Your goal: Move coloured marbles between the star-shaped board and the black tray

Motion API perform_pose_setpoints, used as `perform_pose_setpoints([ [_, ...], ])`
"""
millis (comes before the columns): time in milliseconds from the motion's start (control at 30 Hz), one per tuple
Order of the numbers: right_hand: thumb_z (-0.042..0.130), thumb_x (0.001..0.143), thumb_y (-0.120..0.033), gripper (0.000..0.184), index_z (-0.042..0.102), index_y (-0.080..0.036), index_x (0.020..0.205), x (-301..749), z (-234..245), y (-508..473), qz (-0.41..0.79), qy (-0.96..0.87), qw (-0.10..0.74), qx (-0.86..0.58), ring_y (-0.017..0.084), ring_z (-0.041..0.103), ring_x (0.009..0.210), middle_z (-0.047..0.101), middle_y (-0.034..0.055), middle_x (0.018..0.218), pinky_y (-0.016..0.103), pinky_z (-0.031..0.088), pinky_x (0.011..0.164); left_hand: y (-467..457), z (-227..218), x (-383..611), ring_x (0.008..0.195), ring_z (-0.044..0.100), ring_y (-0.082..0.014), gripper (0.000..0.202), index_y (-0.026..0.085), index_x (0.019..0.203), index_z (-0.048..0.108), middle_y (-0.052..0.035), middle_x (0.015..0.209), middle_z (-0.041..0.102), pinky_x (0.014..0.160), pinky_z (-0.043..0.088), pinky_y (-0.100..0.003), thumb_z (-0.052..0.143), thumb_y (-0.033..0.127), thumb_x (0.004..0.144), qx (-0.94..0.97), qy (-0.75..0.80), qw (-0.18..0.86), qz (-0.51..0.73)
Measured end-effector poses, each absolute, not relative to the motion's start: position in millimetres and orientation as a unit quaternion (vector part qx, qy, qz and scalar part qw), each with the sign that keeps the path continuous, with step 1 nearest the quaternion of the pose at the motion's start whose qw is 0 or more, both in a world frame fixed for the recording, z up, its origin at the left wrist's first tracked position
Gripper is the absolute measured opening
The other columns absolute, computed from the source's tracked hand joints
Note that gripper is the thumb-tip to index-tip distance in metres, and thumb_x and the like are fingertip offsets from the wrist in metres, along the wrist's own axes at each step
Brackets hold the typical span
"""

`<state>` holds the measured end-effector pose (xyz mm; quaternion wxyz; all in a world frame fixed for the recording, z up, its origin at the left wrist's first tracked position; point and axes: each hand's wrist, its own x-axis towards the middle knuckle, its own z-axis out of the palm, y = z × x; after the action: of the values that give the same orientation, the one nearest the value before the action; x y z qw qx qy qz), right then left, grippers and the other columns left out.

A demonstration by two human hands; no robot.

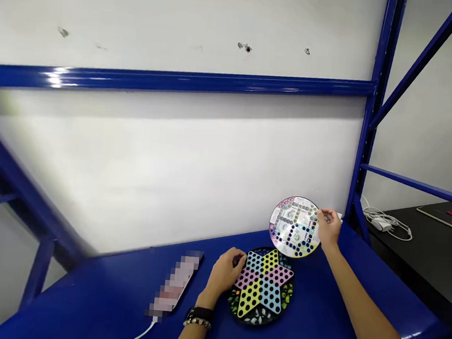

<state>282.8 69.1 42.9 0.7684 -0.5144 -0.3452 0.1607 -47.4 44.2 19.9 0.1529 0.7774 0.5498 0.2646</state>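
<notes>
A round black game board (262,289) with a colourful six-pointed star of holes lies on the blue shelf (315,325). Small marbles sit in its rim. My left hand (224,273) rests curled against the board's left edge, a dark bracelet on the wrist. My right hand (328,228) pinches the right edge of a round white game disc (294,226) and holds it upright above the board's far side, its printed face toward me.
A blurred flat phone-like object (176,284) with a white cable lies left of the board. Blue rack beams and a white wall stand behind. To the right, a black table (420,250) carries a white charger (381,223) and a flat device.
</notes>
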Motion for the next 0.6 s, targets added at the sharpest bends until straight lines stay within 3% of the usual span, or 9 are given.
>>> perform_pose_setpoints([
  [133, 0.057, 0.085, -0.044, 0.028, 0.061, -0.017, 0.091, 280, 52, 54, -0.006, -0.450, 0.701, -0.552, 0.019, 0.062, 0.072, 0.067, 0.0069, 0.082, 0.033, 0.051, 0.069, 45, 18, -48, 0.077, 0.059, -0.0192, 0.032, 0.023, 0.084, 0.067, -0.0041, 0.085, 0.067, 0.072, 0.043, -0.030, 0.043, 0.044, 0.088, 0.779, 0.551, 0.150, 0.261],
  [233, 0.050, 0.090, -0.037, 0.024, 0.062, -0.018, 0.098, 264, 56, 42, -0.064, -0.546, 0.640, -0.537, 0.021, 0.063, 0.080, 0.067, 0.0084, 0.088, 0.035, 0.050, 0.076, 45, 17, -49, 0.077, 0.058, -0.0190, 0.031, 0.023, 0.085, 0.066, -0.0039, 0.087, 0.067, 0.072, 0.043, -0.030, 0.042, 0.043, 0.089, 0.781, 0.548, 0.150, 0.258],
  [400, 0.045, 0.092, -0.021, 0.024, 0.062, -0.022, 0.108, 242, 56, 31, -0.016, -0.702, 0.486, -0.520, 0.022, 0.060, 0.094, 0.067, 0.0074, 0.101, 0.034, 0.045, 0.086, 44, 17, -50, 0.081, 0.059, -0.0200, 0.031, 0.023, 0.088, 0.066, -0.0049, 0.089, 0.065, 0.076, 0.045, -0.032, 0.042, 0.043, 0.089, 0.784, 0.540, 0.152, 0.266],
  [600, 0.060, 0.073, -0.011, 0.024, 0.067, -0.023, 0.093, 240, 46, 28, 0.067, -0.786, 0.205, -0.580, 0.024, 0.055, 0.096, 0.066, 0.0052, 0.099, 0.033, 0.039, 0.082, 45, 17, -50, 0.085, 0.059, -0.0212, 0.030, 0.022, 0.091, 0.066, -0.0055, 0.093, 0.064, 0.079, 0.046, -0.034, 0.043, 0.042, 0.089, 0.790, 0.531, 0.162, 0.260],
])
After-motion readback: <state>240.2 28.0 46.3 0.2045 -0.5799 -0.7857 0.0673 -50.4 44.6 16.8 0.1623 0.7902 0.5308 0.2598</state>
